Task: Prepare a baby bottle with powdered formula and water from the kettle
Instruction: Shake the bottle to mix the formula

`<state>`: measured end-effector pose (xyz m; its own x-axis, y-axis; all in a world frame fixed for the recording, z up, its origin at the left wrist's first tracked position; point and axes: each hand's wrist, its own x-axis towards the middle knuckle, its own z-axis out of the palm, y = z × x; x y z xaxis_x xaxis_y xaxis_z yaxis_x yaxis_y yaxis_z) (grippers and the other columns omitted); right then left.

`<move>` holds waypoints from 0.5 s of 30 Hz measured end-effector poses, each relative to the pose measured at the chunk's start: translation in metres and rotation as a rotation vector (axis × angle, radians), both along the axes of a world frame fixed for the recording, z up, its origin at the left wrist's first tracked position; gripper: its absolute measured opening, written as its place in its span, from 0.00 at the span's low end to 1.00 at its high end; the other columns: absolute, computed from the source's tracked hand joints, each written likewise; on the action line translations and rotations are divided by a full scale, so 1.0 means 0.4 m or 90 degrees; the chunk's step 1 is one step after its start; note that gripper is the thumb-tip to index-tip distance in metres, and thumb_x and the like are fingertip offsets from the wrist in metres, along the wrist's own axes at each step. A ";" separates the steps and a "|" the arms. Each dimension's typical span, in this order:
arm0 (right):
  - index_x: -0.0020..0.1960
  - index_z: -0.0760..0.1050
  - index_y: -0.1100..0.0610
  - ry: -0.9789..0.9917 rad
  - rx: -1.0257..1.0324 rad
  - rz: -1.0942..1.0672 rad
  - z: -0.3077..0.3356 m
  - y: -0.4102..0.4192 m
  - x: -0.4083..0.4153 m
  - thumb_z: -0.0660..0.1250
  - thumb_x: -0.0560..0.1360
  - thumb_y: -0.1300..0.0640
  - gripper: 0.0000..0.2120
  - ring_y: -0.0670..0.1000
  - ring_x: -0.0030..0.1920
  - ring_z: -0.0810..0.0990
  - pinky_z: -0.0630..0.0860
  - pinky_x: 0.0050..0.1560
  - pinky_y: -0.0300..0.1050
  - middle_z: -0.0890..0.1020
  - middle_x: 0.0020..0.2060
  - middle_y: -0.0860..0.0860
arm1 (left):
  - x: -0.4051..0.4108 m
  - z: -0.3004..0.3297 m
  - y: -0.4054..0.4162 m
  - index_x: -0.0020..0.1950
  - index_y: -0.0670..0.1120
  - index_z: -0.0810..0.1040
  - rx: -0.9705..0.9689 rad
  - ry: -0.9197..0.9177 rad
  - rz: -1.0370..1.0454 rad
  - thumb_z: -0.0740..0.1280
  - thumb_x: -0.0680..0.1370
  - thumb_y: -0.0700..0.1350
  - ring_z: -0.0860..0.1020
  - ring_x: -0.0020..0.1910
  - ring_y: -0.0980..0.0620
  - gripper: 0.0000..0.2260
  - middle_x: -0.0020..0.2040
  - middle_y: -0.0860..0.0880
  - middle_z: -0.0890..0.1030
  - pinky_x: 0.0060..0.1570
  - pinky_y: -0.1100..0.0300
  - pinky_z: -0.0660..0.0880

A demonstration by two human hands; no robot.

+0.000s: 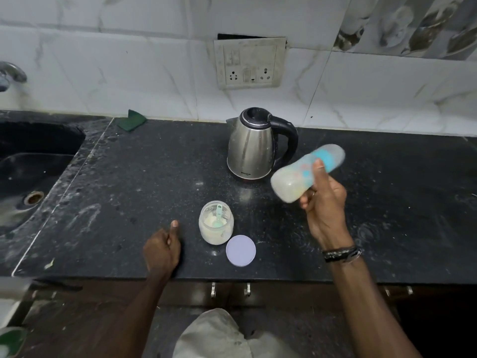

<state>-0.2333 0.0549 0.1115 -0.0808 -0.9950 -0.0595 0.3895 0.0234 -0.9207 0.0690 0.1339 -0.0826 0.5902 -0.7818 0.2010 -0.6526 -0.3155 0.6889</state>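
The right hand [324,202] grips the baby bottle [307,173], fingers curled round its middle, holding it in the air just in front of the kettle [251,146]. The bottle is blurred and lies tilted, its long axis running from lower left up to the right, cap end away from the body. It looks milky, so this is probably shaking. The left hand [162,248] rests loosely curled on the counter [129,177], holding nothing, beside the open formula jar [216,223] and its lid [240,250]

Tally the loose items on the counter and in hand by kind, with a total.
Kettle: 1
Baby bottle, held in the right hand: 1
Formula jar: 1
Scoop inside the jar: 1
Jar lid: 1
Green scrub pad: 1
Total: 6
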 end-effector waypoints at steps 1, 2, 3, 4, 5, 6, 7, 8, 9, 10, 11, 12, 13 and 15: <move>0.46 0.83 0.56 0.062 -0.013 0.055 0.001 0.008 -0.001 0.74 0.70 0.41 0.18 0.43 0.21 0.72 0.67 0.19 0.33 0.84 0.31 0.52 | 0.000 0.001 -0.002 0.26 0.43 0.63 0.002 0.001 0.002 0.57 0.81 0.58 0.69 0.24 0.45 0.27 0.24 0.44 0.70 0.31 0.56 0.64; 0.46 0.84 0.55 0.108 -0.038 0.119 0.000 0.023 0.002 0.75 0.69 0.42 0.17 0.44 0.20 0.72 0.67 0.19 0.33 0.84 0.31 0.53 | 0.001 0.001 -0.001 0.26 0.43 0.63 0.006 0.005 0.000 0.57 0.81 0.58 0.69 0.24 0.45 0.27 0.24 0.44 0.70 0.30 0.55 0.65; 0.46 0.84 0.55 0.129 -0.049 0.149 0.000 0.035 0.006 0.74 0.69 0.44 0.14 0.44 0.20 0.72 0.67 0.19 0.33 0.84 0.31 0.53 | 0.001 0.001 0.001 0.26 0.42 0.64 0.010 0.010 -0.003 0.57 0.81 0.58 0.69 0.24 0.45 0.28 0.24 0.43 0.70 0.30 0.54 0.67; 0.45 0.85 0.55 0.107 -0.048 0.137 -0.001 0.034 0.006 0.74 0.70 0.45 0.13 0.43 0.20 0.72 0.67 0.18 0.33 0.84 0.31 0.52 | 0.000 0.002 0.003 0.26 0.41 0.65 0.012 0.014 -0.005 0.57 0.81 0.58 0.70 0.24 0.45 0.29 0.24 0.43 0.70 0.30 0.53 0.68; 0.45 0.84 0.55 0.042 -0.021 0.092 -0.002 0.027 0.005 0.74 0.71 0.46 0.12 0.42 0.20 0.71 0.67 0.18 0.33 0.84 0.32 0.52 | -0.001 0.001 0.005 0.26 0.40 0.65 0.011 0.014 -0.005 0.57 0.81 0.58 0.70 0.24 0.44 0.29 0.24 0.43 0.71 0.31 0.52 0.68; 0.45 0.84 0.56 -0.038 0.009 0.043 0.002 0.019 0.004 0.73 0.72 0.46 0.13 0.42 0.20 0.71 0.67 0.18 0.33 0.84 0.33 0.52 | -0.001 0.001 0.006 0.26 0.40 0.65 0.008 0.012 -0.005 0.57 0.81 0.58 0.71 0.25 0.44 0.29 0.24 0.43 0.71 0.31 0.53 0.68; 0.46 0.83 0.57 -0.077 0.027 0.010 0.003 0.012 0.001 0.73 0.73 0.45 0.15 0.42 0.21 0.71 0.67 0.19 0.33 0.84 0.33 0.52 | -0.002 0.002 0.006 0.26 0.41 0.65 0.005 0.009 -0.005 0.58 0.81 0.57 0.71 0.25 0.44 0.28 0.24 0.43 0.71 0.31 0.54 0.67; 0.46 0.83 0.58 -0.061 0.040 0.010 0.000 0.008 -0.001 0.73 0.72 0.43 0.17 0.42 0.20 0.71 0.67 0.19 0.33 0.83 0.31 0.52 | -0.003 0.004 0.006 0.26 0.42 0.64 0.002 0.004 -0.004 0.59 0.82 0.56 0.71 0.25 0.44 0.28 0.24 0.44 0.71 0.31 0.55 0.65; 0.44 0.83 0.58 -0.001 0.035 0.042 -0.003 0.012 -0.002 0.74 0.70 0.41 0.19 0.42 0.20 0.70 0.66 0.18 0.34 0.82 0.29 0.52 | -0.004 0.007 0.005 0.26 0.42 0.64 0.000 0.000 -0.003 0.59 0.83 0.56 0.71 0.25 0.44 0.28 0.24 0.44 0.70 0.31 0.56 0.64; 0.43 0.83 0.57 0.050 0.013 0.088 -0.006 0.022 0.000 0.75 0.67 0.39 0.20 0.43 0.20 0.70 0.66 0.18 0.34 0.80 0.27 0.51 | -0.005 0.009 0.004 0.26 0.43 0.63 -0.001 -0.001 -0.005 0.59 0.83 0.56 0.70 0.25 0.45 0.28 0.24 0.44 0.70 0.32 0.56 0.64; 0.42 0.84 0.57 0.069 -0.007 0.122 -0.010 0.034 0.003 0.76 0.66 0.39 0.20 0.43 0.19 0.70 0.66 0.18 0.33 0.80 0.26 0.51 | -0.005 0.011 0.005 0.26 0.44 0.63 0.000 0.002 -0.005 0.59 0.82 0.55 0.70 0.25 0.45 0.27 0.24 0.44 0.70 0.32 0.56 0.64; 0.42 0.84 0.57 0.042 -0.017 0.126 -0.011 0.039 0.004 0.76 0.65 0.39 0.20 0.42 0.19 0.70 0.66 0.19 0.33 0.80 0.26 0.50 | -0.006 0.013 0.006 0.26 0.44 0.63 0.003 0.007 -0.005 0.59 0.82 0.55 0.70 0.25 0.44 0.27 0.24 0.44 0.70 0.32 0.55 0.65; 0.42 0.84 0.57 -0.018 -0.013 0.105 -0.012 0.033 0.001 0.76 0.65 0.40 0.20 0.42 0.19 0.70 0.67 0.20 0.33 0.81 0.26 0.49 | -0.006 0.012 0.007 0.26 0.43 0.64 0.005 0.010 -0.005 0.59 0.83 0.55 0.70 0.25 0.44 0.28 0.24 0.43 0.71 0.31 0.54 0.66; 0.46 0.83 0.57 -0.102 0.002 0.054 -0.001 0.017 -0.007 0.75 0.68 0.42 0.19 0.41 0.21 0.72 0.69 0.21 0.32 0.83 0.30 0.49 | -0.004 0.010 0.007 0.27 0.39 0.66 0.011 0.011 -0.007 0.58 0.82 0.56 0.71 0.25 0.43 0.29 0.25 0.42 0.71 0.31 0.52 0.68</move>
